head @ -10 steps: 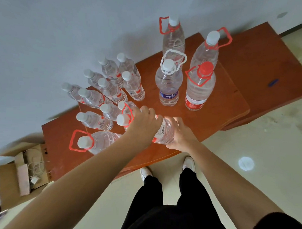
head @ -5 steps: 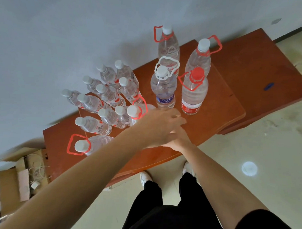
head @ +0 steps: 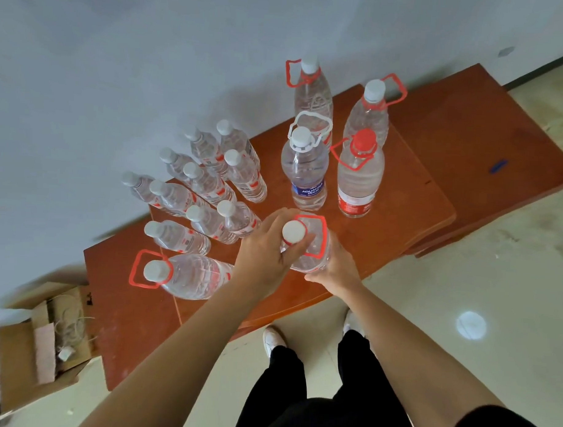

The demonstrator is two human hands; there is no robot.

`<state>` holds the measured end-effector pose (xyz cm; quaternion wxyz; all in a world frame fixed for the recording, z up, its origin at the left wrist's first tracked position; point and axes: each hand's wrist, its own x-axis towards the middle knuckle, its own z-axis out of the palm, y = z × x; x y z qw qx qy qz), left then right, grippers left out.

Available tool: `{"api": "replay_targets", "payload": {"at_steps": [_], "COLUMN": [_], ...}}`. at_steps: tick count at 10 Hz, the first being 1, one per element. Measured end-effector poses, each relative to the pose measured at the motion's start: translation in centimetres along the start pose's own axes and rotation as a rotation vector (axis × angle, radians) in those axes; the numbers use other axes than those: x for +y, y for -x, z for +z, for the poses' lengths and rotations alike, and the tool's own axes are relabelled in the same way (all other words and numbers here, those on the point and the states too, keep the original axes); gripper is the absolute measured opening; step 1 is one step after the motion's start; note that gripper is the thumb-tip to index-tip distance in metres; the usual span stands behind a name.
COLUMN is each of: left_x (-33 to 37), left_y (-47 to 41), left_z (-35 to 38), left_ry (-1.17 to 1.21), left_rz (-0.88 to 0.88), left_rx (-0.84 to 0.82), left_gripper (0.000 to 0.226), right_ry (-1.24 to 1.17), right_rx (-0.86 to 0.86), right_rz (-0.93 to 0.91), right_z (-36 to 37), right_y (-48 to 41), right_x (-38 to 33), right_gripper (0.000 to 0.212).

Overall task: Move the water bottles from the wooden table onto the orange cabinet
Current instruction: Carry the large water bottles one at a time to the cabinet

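Observation:
A big clear water bottle (head: 314,249) with a white cap and red carry handle stands upright near the front edge of the reddish wooden table (head: 405,205). My left hand (head: 264,249) grips its neck and shoulder from the left. My right hand (head: 337,268) cups its body from the right. Several small white-capped bottles (head: 211,185) crowd the table's left half. Another big red-handled bottle (head: 192,275) stands at the front left. Behind stand a blue-labelled bottle (head: 307,172), a red-capped bottle (head: 359,184) and two more tall ones (head: 368,115).
A lower orange surface (head: 487,137) with a blue mark on it adjoins the table on the right, and another (head: 126,323) lies lower left. An open cardboard box (head: 29,361) sits on the floor at far left. My legs and shoes stand at the table's front edge.
The bottle, tilted on its side between my hands a second ago, now stands upright. It has shifted right, away from the small bottles. Both hands have stayed on it.

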<state>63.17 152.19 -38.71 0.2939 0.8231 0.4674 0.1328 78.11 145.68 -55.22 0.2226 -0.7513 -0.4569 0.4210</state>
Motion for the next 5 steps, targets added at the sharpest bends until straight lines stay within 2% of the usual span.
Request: {"api": "replay_targets", "payload": {"at_steps": [1, 3, 4, 5], "left_x": [0.8, 0.7, 0.5, 0.8], "left_y": [-1.1, -2.5, -1.4, -0.6], "left_z": [-0.3, -0.6, -1.0, -1.3], "left_ry": [-0.047, 0.150, 0.264, 0.277], "left_rz": [0.047, -0.083, -0.134, -0.151], "left_rx": [-0.062, -0.216, -0.252, -0.289], "left_gripper": [0.067, 0.060, 0.055, 0.059], "right_ry": [-0.086, -0.091, -0.020, 0.086], "right_rx": [0.048, 0.062, -0.038, -0.076], "right_rz": [0.030, 0.072, 0.066, 0.106], "right_z": [0.7, 0.9, -1.1, -3.0], "right_y": [-0.2, -0.2, 0.8, 2.8], "right_x": [0.5, -0.6, -1.3, -1.3], "right_gripper": [0.105, 0.105, 0.092, 0.073]}}
